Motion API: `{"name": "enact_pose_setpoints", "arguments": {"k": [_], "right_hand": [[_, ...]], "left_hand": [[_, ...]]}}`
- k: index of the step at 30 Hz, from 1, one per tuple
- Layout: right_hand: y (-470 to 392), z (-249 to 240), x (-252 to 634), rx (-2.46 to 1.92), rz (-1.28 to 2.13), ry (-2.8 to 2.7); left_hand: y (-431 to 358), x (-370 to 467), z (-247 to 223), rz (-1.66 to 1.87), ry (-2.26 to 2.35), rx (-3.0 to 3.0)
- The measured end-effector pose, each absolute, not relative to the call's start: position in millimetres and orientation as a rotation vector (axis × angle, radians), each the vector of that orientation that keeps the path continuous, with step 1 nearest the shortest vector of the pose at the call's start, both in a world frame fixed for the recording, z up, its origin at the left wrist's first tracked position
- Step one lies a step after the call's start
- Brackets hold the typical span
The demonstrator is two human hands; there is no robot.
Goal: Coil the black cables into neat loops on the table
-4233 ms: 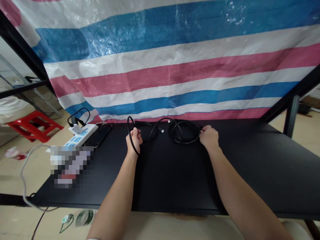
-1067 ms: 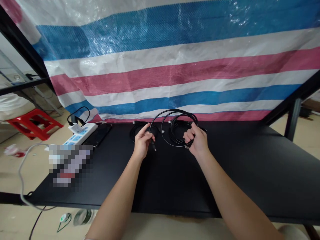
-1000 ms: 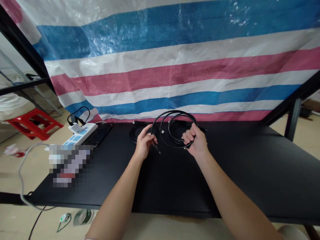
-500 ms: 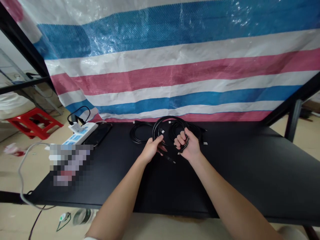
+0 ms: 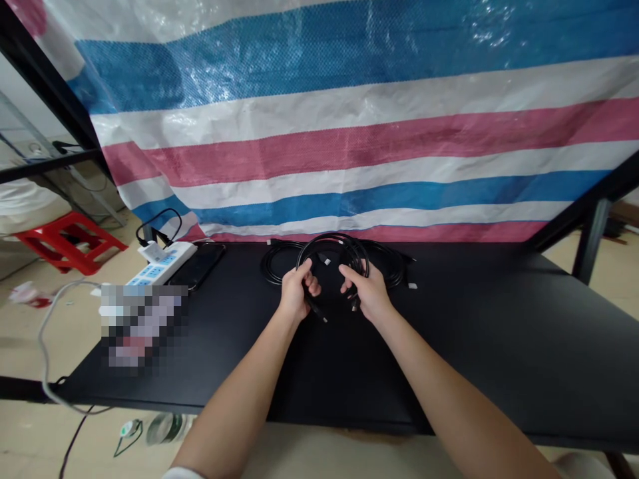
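Between my hands a black cable arches upward in a loose coil above the dark tabletop. My left hand is closed round its left side, and a plug end pokes out below the fingers. On the other side my right hand grips the coil, with a second connector hanging beneath it. Behind them lie more coiled black cables, one at the left and another at the right, both partly covered by the held coil and my hands.
A white power strip with a plugged-in adapter stands at the left, beside a dark phone. A blurred patch hides something in front of it. Striped sheeting closes the back of the black table. A red stool is on the floor.
My left hand has turned more upright and shifted slightly left. My right hand has loosened from a tight fist into a thumb-side grip, and the cable's arch now spreads evenly between both hands.
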State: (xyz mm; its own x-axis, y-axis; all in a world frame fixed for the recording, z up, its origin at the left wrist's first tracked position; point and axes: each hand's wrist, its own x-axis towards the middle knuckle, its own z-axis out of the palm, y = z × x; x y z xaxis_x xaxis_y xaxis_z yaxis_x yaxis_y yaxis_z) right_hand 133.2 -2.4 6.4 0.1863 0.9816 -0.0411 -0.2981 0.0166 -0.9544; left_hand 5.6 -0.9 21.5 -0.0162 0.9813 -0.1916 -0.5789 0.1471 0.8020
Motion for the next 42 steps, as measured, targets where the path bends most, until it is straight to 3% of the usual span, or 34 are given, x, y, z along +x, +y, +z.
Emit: {"name": "enact_pose_setpoints", "arguments": {"k": [8, 15, 24, 28, 33, 37, 42], "right_hand": [[-5, 3, 133, -1.237, 0.754, -1.116], [-8, 5, 131, -1.422, 0.886, -1.249], [4, 0, 137, -1.47, 0.787, -1.326], [15, 11, 129, -1.598, 0.834, -1.399], [39, 25, 104, -1.855, 0.568, -1.518], [57, 29, 78, -1.947, 0.57, -1.489], [69, 28, 53, -2.022, 0.694, -1.575]], "left_hand": [[1, 4, 22, 1.523, 1.114, 0.658], [5, 0, 17, 1.635, 1.27, 0.656], [7, -6, 19, 1.384, 1.393, 0.845], [13, -18, 19, 1.497, 1.472, 0.808], [25, -42, 15, 1.627, 1.418, 0.809], [32, -61, 7, 1.702, 1.415, 0.871], [35, -72, -6, 1.606, 1.79, 1.192]]}}
